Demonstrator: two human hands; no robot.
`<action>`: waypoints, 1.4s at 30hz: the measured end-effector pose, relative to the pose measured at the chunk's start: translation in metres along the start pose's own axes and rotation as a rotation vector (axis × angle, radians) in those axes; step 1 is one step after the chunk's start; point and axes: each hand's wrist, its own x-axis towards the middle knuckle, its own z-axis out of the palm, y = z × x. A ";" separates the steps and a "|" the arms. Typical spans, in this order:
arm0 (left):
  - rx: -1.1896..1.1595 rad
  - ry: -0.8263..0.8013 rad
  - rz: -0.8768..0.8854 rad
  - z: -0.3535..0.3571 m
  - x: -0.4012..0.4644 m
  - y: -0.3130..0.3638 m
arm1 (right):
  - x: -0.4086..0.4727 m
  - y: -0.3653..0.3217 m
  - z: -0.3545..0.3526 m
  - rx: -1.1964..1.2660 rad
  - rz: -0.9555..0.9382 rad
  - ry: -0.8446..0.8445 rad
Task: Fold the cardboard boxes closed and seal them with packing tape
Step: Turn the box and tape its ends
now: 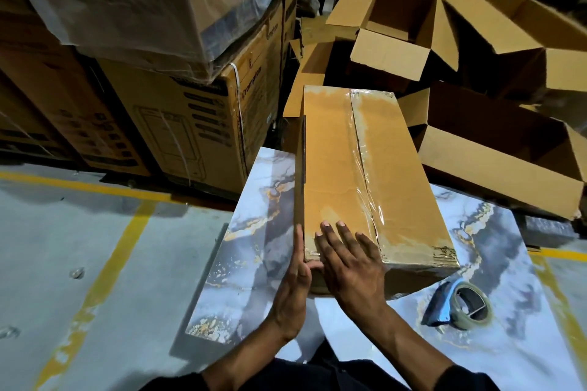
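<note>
Grey concrete floor [95, 263] with yellow lines [104, 267], marble-patterned table [251, 247], dim warehouse light

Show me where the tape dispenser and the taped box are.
tape dispenser [457, 303]: head view, on the tape roll.
taped box [330, 168]: head view, on its top left flap.

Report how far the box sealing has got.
Done: the long box on the marbled board is folded shut, with clear tape along its top seam.
In hand: the right hand lies flat on the near end of the top, and the left hand presses the left side. The tape dispenser lies set down beside the box.
Left: several open boxes behind, flaps up and untaped.
</note>
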 end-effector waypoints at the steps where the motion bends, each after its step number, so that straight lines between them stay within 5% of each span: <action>1: 0.030 -0.016 -0.011 0.001 0.001 -0.007 | 0.000 0.001 -0.002 0.006 -0.011 -0.020; 5: -0.046 -0.033 -0.151 -0.005 0.005 -0.023 | -0.002 0.004 -0.010 0.018 -0.047 -0.110; 10: -0.099 0.122 -0.034 0.001 0.010 0.008 | 0.001 0.001 -0.016 0.025 -0.018 -0.175; 13: -0.156 0.079 -0.068 0.008 0.018 0.015 | 0.001 0.001 -0.013 0.007 -0.001 -0.202; 22: -0.083 0.125 -0.172 0.004 0.029 0.029 | 0.002 0.006 -0.022 0.038 -0.059 -0.271; 27: 0.043 0.223 -0.045 0.012 0.052 0.064 | 0.021 0.009 -0.030 0.090 0.067 -0.278; 32: 0.027 0.113 -0.136 0.014 0.064 0.061 | 0.027 0.009 -0.028 0.014 0.073 -0.428; 35: -0.040 0.082 -0.223 0.004 0.064 0.053 | 0.033 0.015 -0.042 0.203 0.078 -0.479; 38: 0.064 0.092 -0.252 -0.005 0.076 0.037 | 0.047 0.039 -0.071 0.582 0.210 -0.422; 42: 0.284 0.248 -0.182 -0.005 0.095 0.074 | 0.057 0.111 -0.085 0.610 0.443 -0.126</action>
